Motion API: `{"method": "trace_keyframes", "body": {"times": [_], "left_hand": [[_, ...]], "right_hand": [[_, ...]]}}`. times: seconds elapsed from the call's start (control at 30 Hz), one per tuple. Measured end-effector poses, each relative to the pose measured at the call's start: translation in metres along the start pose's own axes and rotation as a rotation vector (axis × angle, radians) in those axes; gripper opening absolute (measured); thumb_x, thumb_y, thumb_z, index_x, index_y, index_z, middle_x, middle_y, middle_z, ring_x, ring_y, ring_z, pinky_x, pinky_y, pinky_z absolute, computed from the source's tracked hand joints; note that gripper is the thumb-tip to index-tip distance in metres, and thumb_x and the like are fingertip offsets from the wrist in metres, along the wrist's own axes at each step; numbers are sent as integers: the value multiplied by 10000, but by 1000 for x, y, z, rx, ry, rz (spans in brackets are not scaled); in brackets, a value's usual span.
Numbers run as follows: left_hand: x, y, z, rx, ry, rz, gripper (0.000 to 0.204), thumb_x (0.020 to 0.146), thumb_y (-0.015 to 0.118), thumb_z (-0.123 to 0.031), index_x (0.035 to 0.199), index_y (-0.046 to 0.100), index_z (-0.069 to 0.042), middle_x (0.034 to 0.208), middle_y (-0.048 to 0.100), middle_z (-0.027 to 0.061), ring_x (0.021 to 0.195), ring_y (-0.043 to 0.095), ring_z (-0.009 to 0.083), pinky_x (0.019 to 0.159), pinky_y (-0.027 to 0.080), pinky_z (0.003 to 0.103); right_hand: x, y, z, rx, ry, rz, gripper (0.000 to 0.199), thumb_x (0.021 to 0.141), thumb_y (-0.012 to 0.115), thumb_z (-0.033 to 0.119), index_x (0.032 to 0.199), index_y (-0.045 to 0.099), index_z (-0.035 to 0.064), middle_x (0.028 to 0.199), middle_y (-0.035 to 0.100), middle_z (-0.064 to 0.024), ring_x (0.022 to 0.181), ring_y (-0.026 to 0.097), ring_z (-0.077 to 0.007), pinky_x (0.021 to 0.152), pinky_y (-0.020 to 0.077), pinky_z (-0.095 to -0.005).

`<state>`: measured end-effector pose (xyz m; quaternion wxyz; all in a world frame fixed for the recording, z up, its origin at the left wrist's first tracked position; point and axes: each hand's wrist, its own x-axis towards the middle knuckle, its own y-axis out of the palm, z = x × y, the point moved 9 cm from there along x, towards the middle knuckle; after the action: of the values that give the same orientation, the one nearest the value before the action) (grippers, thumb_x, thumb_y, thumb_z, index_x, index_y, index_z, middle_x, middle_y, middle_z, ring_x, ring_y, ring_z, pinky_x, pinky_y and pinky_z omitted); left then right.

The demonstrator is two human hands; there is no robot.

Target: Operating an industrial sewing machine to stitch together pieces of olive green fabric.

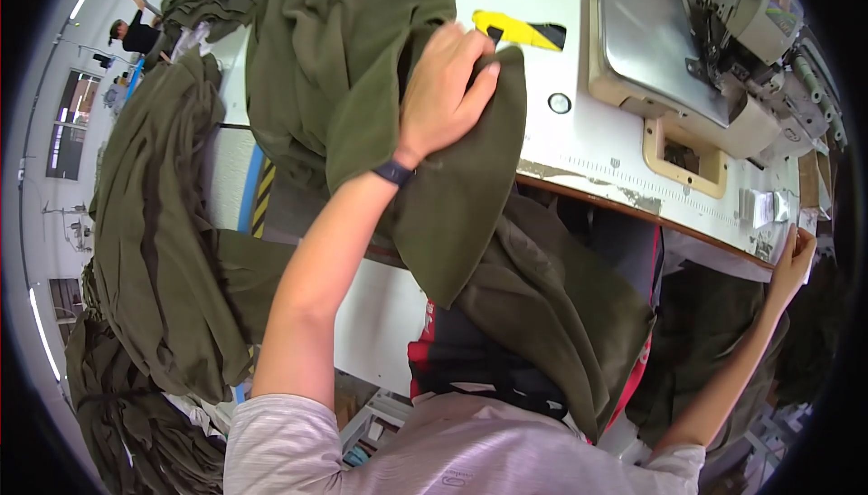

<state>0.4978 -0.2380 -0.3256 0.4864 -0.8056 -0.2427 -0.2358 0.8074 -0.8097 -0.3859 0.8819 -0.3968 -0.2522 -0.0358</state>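
My left hand (448, 88), with a dark band on its wrist, lies over olive-green fabric (470, 179) on the front part of the white sewing table. Its fingers curl over the cloth, and a pointed panel hangs below them over the table edge and onto my lap. Far to the right, my right hand (791, 260) is at the table's right edge, fingers closed together. What they hold is too small to make out. A small clear, shiny packet (764, 208) lies just beside that hand.
The sewing machine (714, 52) with its metal plate stands at the right back. A yellow and black piece (520, 31) lies on the tabletop (542, 142). Large olive fabric piles (154, 224) hang at the left. Someone in black (140, 36) is far off at upper left.
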Motion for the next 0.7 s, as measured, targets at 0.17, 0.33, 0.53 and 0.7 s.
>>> {"method": "trace_keyframes", "body": {"times": [0.17,0.33,0.53,0.7], "left_hand": [[-51,-115,-40,-101,-215,-571,168,944,503,-120,845,537,13,745,508,34,696,482,154,648,402,295],[-33,-271,-92,352,-97,-866,364,1013,479,-263,706,489,-69,643,503,11,539,436,92,497,329,232],[149,-247,-80,874,505,-575,200,934,561,-227,872,581,-38,691,623,129,617,585,244,559,456,343],[199,-115,105,732,202,276,230,908,605,-273,1021,679,-87,871,695,169,791,671,321,693,521,399]], "right_hand": [[-25,2,128,-272,-349,-236,331,972,561,136,1262,547,-23,1268,587,-163,1188,534,-252,1012,393,-359],[-191,144,413,816,-415,995,827,747,783,494,1343,509,-9,1336,542,-185,1263,506,-288,1069,376,-382],[-285,197,592,1179,-450,1358,534,893,687,326,1262,465,10,1125,619,-235,1031,631,-339,843,497,-439],[-221,262,595,1340,43,1261,148,925,603,107,946,562,-34,891,653,-180,787,658,-225,695,505,-335]]}}
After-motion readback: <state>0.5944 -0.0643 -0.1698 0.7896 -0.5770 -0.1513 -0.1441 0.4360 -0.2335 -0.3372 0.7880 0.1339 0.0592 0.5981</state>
